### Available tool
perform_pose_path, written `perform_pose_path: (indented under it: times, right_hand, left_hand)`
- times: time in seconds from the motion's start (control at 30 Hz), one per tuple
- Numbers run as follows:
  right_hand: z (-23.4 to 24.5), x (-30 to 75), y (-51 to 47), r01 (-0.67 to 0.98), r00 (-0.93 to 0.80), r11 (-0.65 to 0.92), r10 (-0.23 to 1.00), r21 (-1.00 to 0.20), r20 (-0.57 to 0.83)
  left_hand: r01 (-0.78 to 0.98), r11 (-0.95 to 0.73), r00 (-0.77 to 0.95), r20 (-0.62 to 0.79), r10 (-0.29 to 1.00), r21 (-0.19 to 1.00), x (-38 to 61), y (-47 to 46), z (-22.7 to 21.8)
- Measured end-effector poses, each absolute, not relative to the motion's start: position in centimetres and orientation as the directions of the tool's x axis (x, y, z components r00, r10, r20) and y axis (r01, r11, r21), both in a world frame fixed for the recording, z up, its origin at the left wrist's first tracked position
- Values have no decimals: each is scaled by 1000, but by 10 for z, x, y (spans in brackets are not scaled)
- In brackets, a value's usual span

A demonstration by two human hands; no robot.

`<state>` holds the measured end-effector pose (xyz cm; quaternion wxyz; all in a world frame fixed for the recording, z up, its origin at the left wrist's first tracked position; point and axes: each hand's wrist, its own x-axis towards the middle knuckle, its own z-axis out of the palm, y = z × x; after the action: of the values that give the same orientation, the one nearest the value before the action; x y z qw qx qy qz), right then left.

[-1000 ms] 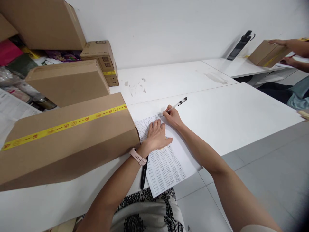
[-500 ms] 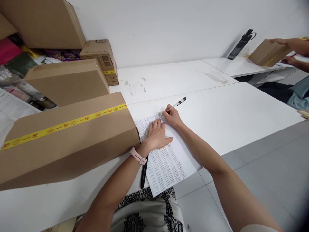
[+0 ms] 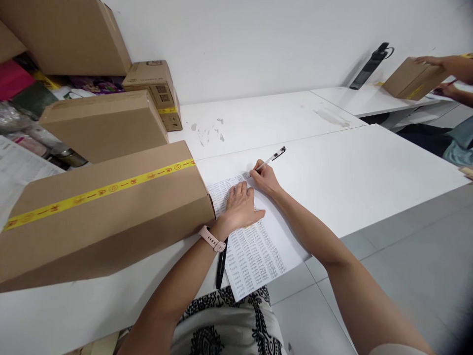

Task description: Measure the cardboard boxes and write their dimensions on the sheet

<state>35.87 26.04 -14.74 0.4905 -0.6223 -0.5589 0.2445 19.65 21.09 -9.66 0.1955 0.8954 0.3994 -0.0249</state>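
Note:
A sheet of paper [image 3: 254,256] covered in columns of handwriting lies on the white table, its lower corner hanging past the edge. My left hand [image 3: 242,204] rests flat on it, fingers outstretched. My right hand [image 3: 265,178] grips a clear pen with a black cap end [image 3: 272,157], and its tip meets the top of the sheet, partly hidden by the fingers. Under my left wrist lies a black pen or marker [image 3: 220,268]. Close on the left stands a large cardboard box [image 3: 111,222] sealed with yellow tape.
More cardboard boxes [image 3: 105,123] and a smaller box [image 3: 155,88] stand at the back left, beside wrapped goods. On the far right, a co-worker's hand [image 3: 430,60] touches a box [image 3: 410,79] near a dark bottle [image 3: 369,66]. The table's front edge runs along the right.
The view has shifted very slightly. Both hands keep nearly the same place on the paper, with the pen still in my right hand.

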Motion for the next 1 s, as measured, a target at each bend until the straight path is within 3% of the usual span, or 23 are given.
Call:
perform_pose_path:
  times: [1.0]
  right_hand:
    - [-148, 359, 260, 420, 283, 100, 930, -902, 235]
  left_hand:
    - [728, -612, 680, -212, 702, 310, 197, 210, -93]
